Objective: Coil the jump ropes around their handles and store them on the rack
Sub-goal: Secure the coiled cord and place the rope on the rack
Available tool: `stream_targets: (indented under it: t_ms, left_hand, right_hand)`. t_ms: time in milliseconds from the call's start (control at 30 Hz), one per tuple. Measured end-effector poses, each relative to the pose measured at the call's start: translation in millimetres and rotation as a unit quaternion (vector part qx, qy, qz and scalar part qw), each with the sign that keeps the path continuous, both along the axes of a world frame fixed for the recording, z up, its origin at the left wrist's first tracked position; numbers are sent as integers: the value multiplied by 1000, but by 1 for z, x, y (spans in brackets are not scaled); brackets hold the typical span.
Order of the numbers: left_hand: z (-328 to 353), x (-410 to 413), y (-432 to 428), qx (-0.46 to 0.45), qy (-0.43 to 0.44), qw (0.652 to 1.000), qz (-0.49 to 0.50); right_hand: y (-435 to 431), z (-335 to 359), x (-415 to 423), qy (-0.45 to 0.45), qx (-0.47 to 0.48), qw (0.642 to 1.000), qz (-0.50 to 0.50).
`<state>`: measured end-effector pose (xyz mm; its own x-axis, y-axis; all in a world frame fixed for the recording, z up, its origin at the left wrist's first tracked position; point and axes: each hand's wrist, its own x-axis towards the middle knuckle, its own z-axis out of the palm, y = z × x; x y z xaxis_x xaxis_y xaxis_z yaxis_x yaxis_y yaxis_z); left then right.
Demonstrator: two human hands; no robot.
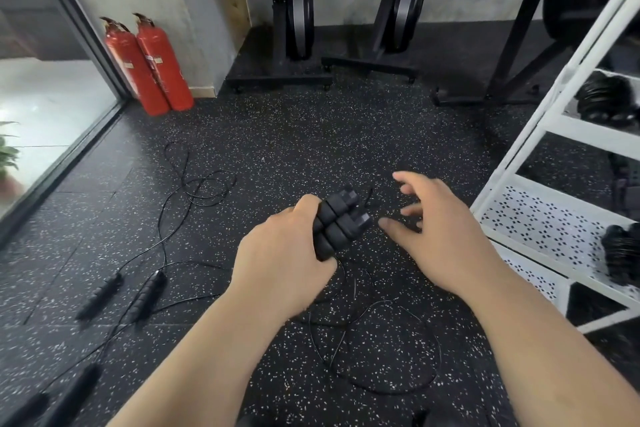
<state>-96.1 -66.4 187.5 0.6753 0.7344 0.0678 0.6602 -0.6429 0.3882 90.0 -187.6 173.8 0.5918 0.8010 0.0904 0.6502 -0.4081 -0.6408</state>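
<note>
Step in hand looks like the start of coiling one rope: the person's left grip (287, 253) is wrapped tight round a pair of black foam handles (337, 225) held side by side, ends pointing up & away. The right grip (436, 236) hovers just beside them, fingers spread, holding nothing. That rope's cord (381, 374) drops from under the left grip and lies in loose loops on the floor below. Next move prob. calls for the right grip to catch the cord near the handles & wind it round them w/o kinks. The white rack (554, 229) stands near on the right, w/ dark bundles on its shelves; can't tell what. Other ropes (149, 291) lie uncoiled on the floor to the left, cords crossing, so likely to snag. Two red extinguishers (149, 66) stand by the wall, well apart.
</note>
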Motion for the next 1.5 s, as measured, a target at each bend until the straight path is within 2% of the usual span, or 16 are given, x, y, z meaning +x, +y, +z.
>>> stream_targets:
  t_ms: [200,400,600,833,933,1067,1200,1267,1333,1400,1500]
  left_hand:
    - [-2,-1,1,17,7,1000,1]
    - [-5,1,-2,21,-6,1000,4]
    - [-5,4,-6,24,-22,999,5]
    - [-2,7,-7,23,-20,999,12]
    - [-2,7,-6,19,-18,1000,8]
    - [-1,5,-6,-34,-42,999,-1]
    - [2,5,-4,-153,-100,983,-13]
    - [0,7,-3,-226,-146,963,-8]
    - [-2,10,-5,-324,-222,919,15]
    - [-2,13,-8,-434,-304,846,55]
    - [-4,20,-9,-576,-407,699,119]
  right_hand:
    - [0,12,-10,-45,69,994,74]
    - [0,16,-17,84,78,988,100]
    - [-1,16,-13,134,113,981,77]
    - [-2,17,-11,139,117,981,69]
    - [-2,15,-9,103,113,986,69]
    - [-2,16,-9,73,130,986,76]
    - [-2,16,-9,91,97,989,58]
    - [0,16,-12,88,106,989,51]
    - [2,16,-14,73,120,989,42]
    - [6,15,-18,67,125,990,27]
    - [11,12,-34,51,129,990,-3]
